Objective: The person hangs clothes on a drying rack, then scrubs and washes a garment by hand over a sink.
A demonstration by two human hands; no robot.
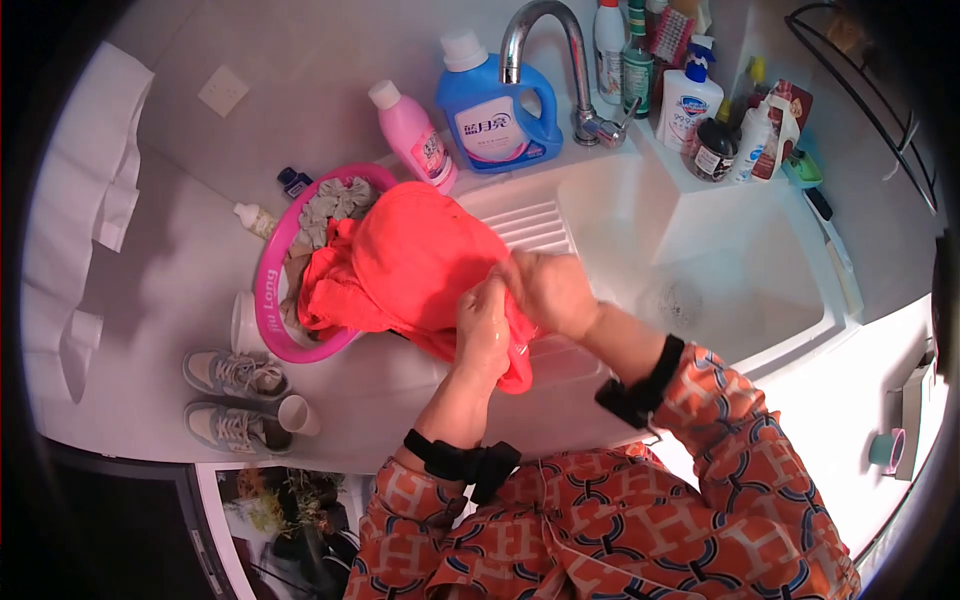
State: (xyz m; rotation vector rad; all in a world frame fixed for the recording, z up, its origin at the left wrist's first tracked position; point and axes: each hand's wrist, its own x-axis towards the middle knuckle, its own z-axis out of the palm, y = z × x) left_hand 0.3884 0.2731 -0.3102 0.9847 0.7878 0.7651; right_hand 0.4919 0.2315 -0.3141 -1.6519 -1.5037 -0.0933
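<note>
A bright red-orange cloth garment (430, 255) spreads from a pink basin to the ribbed washboard part of the sink. My left hand (483, 325) is closed on its near right side, fingers bunched in the fabric. Close beside it, my right hand (550, 292) also grips the garment, slightly blurred. A flap of the cloth hangs down below both hands. The pink basin (268, 300) stands at the left, with a grey cloth (335, 205) and some brownish fabric in it. Part of the basin is hidden under the garment.
The white sink (740, 265) lies to the right beneath a chrome faucet (548, 60). A blue detergent jug (500, 115), a pink bottle (418, 140) and a pump bottle (690, 105) line the back. Sneakers (232, 375) and a paper cup (298, 415) stand at left.
</note>
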